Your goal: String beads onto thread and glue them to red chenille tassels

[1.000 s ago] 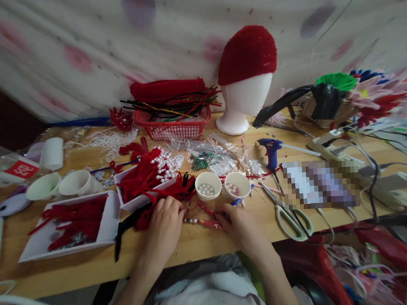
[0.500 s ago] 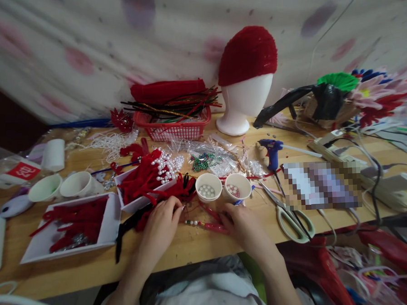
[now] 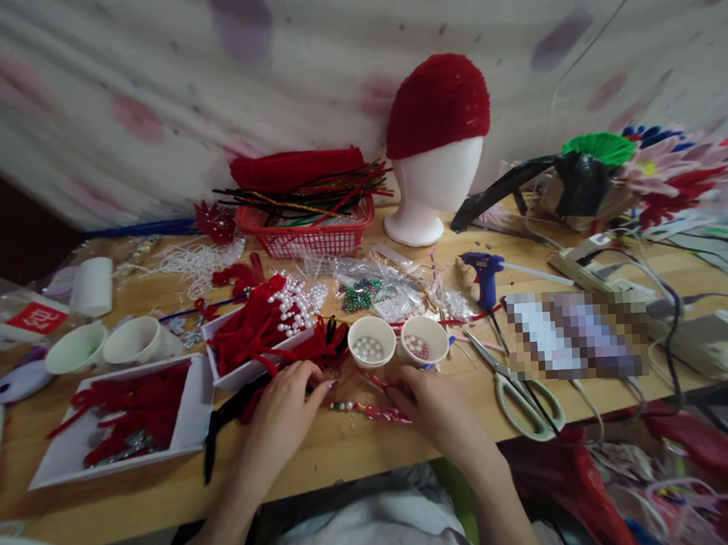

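My left hand is closed, thumb and forefinger pinched together above the front of the table. Whatever lies between those fingertips is too small to make out. Opposite it, my right hand has its fingers curled round the end of a slim red strip. Between the hands, a glossy red piece lies on the wood, with a short row of white and green beads at its left end. Just beyond my hands stand a paper cup of white pearls and a paper cup of pinkish beads.
White boxes of red fuzzy pieces and pearl-tipped stems lie left. Scissors, a blue glue gun and a power strip lie right. Behind are a red basket and a foam head wearing a red cap.
The view has shifted slightly. My left hand's fingers have moved a little at the pinch, and my right hand has turned slightly on the red strip.
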### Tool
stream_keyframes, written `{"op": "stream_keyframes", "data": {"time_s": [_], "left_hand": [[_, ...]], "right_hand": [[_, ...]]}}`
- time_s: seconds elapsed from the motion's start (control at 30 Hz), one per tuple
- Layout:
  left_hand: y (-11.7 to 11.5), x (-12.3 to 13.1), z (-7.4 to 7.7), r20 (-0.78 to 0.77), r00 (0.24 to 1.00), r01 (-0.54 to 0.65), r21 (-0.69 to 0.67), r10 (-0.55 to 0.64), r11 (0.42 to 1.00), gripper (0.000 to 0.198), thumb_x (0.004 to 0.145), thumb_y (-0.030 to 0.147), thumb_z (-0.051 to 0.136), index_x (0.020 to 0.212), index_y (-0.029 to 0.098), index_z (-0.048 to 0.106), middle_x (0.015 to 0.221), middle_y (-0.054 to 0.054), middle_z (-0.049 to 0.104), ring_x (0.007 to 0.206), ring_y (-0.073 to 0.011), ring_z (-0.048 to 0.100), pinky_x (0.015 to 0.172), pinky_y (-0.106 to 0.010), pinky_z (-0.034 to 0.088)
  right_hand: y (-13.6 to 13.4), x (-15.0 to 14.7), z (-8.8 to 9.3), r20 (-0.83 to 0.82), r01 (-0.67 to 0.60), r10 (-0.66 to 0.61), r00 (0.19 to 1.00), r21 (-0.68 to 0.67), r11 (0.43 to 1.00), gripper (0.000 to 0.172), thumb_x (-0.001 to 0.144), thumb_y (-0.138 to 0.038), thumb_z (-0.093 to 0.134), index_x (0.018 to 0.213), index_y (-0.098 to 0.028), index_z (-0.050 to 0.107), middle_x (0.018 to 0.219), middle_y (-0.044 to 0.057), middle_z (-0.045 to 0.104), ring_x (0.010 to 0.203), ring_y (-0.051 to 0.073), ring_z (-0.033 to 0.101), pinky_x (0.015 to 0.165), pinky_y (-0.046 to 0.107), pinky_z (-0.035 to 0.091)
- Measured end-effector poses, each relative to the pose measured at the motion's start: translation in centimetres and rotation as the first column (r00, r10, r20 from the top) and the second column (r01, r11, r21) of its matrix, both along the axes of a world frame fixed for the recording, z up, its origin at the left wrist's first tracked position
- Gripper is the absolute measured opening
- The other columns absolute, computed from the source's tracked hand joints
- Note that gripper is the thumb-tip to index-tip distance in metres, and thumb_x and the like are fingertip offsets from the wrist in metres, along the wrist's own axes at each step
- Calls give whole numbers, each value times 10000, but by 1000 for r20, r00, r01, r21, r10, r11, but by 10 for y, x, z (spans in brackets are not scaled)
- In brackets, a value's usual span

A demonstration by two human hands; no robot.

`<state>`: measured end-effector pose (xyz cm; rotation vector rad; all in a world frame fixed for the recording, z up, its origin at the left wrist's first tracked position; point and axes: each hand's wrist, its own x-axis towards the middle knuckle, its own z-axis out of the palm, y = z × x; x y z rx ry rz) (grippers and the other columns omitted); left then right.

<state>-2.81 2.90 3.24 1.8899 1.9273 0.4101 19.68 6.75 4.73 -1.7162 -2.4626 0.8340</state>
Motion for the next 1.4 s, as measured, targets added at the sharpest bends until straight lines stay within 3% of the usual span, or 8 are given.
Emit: {"op": "stream_keyframes", "data": {"time_s": [0.2,0.43,0.57,0.7,0.93,1.13,1.27,1.4], "left_hand": [[4,6,-5,-13,1000,21,-18,-21,1000,171,879,73,517,796,171,630,957,-148,687,986,-338,652,915,-492,504],[3,-7,5,100,995,-22,-34,25,999,161,968,136,452,929,179,603,890,-70,700,811,-239,685,786,-392,551],[2,3,5,227,971,49,130,-77,990,259,914,156,602,1169,180,639,1143,-100,693,1067,-250,653,951,-410,527],[5,17,3,313,923,140,273,-225,952,200,942,147,541,1023,200,716,1139,-99,697,1105,-249,629,977,-403,513],[-20,18,18,458,888,-201,304,42,931,147,891,331,631,828,213,694,833,-49,683,741,-211,648,707,-320,543],[-49,24,29,855,465,-275,-106,229,956,407,830,584,699,998,227,802,986,-91,790,995,-273,728,885,-339,583],[-44,36,37,955,148,-330,-196,256,923,400,704,568,838,804,187,772,794,-65,752,791,-223,713,737,-295,597],[-38,40,50,981,31,-398,-164,192,902,409,626,529,907,730,183,715,625,21,605,577,-107,573,551,-180,495]], "right_hand": [[0,0,3,-24,-1,2,1000,6,1000,148,972,-168,592,905,-154,723,874,106,776,787,229,698,650,272,386],[-4,7,5,-50,4,-1,999,54,999,168,985,-199,562,892,-160,696,803,96,749,722,237,675,615,286,373],[-11,11,14,-96,-17,24,995,81,997,185,1000,-227,532,923,-183,693,832,80,752,754,226,688,630,273,410],[-21,15,23,-178,-39,67,982,156,987,176,1005,-212,533,919,-184,684,821,76,747,742,219,692,634,271,432],[-37,21,33,-255,-21,97,962,285,958,128,997,-181,558,975,-174,684,816,79,753,735,228,704,634,274,440],[-53,0,35,-366,-43,195,910,385,922,115,975,-182,579,928,-159,682,721,55,724,618,188,654,570,256,377],[-61,-20,37,-396,-64,223,891,377,924,134,972,-218,594,917,-140,687,692,56,718,610,187,654,557,259,362],[-66,-13,43,-481,-56,196,855,290,955,159,989,-267,603,1023,-160,716,712,31,728,612,169,650,569,244,394]]}}
